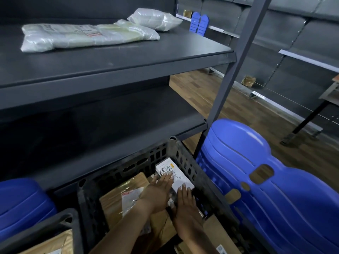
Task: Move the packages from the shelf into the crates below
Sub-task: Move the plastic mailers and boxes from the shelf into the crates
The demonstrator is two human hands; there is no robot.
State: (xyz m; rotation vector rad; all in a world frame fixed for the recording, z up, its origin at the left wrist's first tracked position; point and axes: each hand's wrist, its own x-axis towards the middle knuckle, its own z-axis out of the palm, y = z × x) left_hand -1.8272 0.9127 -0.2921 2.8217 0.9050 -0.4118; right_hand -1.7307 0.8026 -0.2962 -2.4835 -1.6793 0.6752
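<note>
Two hands reached down into the black crate that stood on the floor under the lowest shelf board. The left hand lay on the white labelled box, its fingers straight and close together, flat across the top and not curled round it. The right hand lay just beside it on the near end of the same box, its fingers also straight and flat. The box sat tilted against the crate's far right wall, on top of the other goods. Beside it in the crate lay a brown cardboard package and a plastic mailer with a red mark, partly under the left wrist.

Up on the dark shelf some packages remained: a long clear plastic package lying flat, and a smaller plastic package behind it near the right edge, the two touching or nearly so.

A second crate showed at the lower left with a cardboard parcel inside. A stack of blue plastic chairs stood just right of the first crate on the wooden floor.
</note>
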